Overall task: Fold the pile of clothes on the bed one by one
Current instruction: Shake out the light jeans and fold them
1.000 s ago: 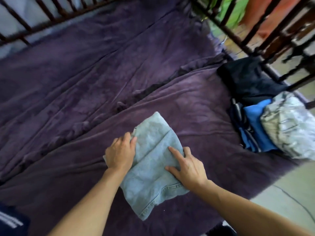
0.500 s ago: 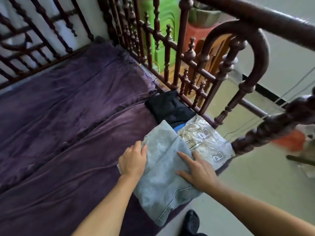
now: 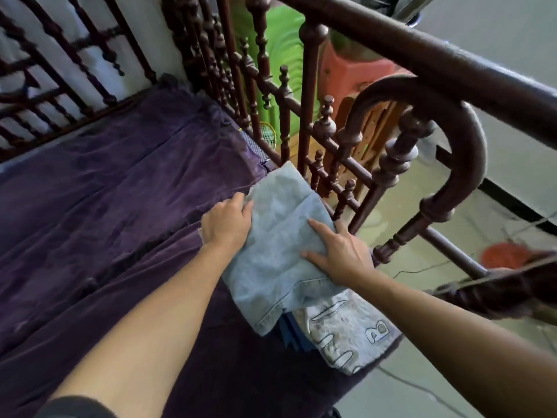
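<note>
A folded light-blue denim garment (image 3: 280, 251) is held between both my hands at the right side of the bed. My left hand (image 3: 226, 224) grips its left edge with curled fingers. My right hand (image 3: 340, 254) holds its right edge, index finger and thumb spread on top and the other fingers hidden. The denim hangs over a stack of folded clothes, of which a grey printed garment (image 3: 352, 333) and a strip of blue cloth (image 3: 289, 330) show below it. A purple blanket (image 3: 105, 206) covers the bed.
A dark wooden spindle railing (image 3: 331, 146) runs close behind the denim, with a curved post (image 3: 464, 164) to the right. Beyond it stand an orange stool (image 3: 352, 70) and a green plastic item (image 3: 280, 55). A red object (image 3: 503, 254) lies on the floor.
Both hands have carried the folded denim from the middle of the blanket rightward, over the stack of folded clothes by the railing. The view has swung right with them.
</note>
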Motion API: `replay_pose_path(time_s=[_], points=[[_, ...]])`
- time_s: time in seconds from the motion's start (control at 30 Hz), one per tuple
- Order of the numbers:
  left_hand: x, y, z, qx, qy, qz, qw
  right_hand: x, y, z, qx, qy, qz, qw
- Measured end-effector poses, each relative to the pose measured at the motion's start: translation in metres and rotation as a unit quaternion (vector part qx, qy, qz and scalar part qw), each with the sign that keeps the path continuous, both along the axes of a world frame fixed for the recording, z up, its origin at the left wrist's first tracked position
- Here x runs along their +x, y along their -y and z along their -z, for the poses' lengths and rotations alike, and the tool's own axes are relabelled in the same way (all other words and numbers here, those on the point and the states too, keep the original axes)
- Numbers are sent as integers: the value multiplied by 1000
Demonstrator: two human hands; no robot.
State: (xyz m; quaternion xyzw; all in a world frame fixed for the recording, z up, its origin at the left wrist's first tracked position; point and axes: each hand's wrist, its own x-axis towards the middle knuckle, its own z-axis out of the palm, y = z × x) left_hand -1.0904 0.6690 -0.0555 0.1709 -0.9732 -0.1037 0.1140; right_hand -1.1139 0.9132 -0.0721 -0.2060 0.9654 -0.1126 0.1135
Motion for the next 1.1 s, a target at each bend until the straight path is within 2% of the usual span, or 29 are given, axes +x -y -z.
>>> replay_pose_path(time_s=[0.13, 0.27, 0.37, 0.43, 0.5, 0.6, 0.7, 0.8, 0.9, 1.0, 1.1], points=[[-64, 19, 41, 0, 21, 0, 1000, -62, 21, 40, 17, 21, 16, 1000], [-103, 18, 100, 46, 94, -6, 995, -94, 21, 90, 72, 50, 35, 996], [-100, 11, 131, 28, 121, -18, 992, -91, 18, 108, 82, -16, -6, 997], [-84, 5, 148, 11, 88, -9, 996, -87, 21, 116, 43, -60, -68, 995], [-64, -1, 165, 20, 74, -3, 997, -84, 25, 125, 46, -24, -95, 994], [-52, -3, 194, 58, 172, -12, 983, -83, 22, 149, 86, 47, -114, 989], [-59, 0, 216, 74, 215, -6, 974, -87, 19, 173, 104, 45, -120, 986], [-62, -3, 214, 68, 226, -3, 972, -85, 18, 177, 115, 30, -122, 985], [-54, -11, 188, 35, 192, -16, 981, -85, 17, 168, 127, 40, -115, 984], [-15, -38, 162, 31, 145, 47, 988, -75, 12, 151, 157, 64, -105, 980], [40, -64, 149, 42, 206, 63, 976, -60, 0, 132, 199, 100, -95, 970]])
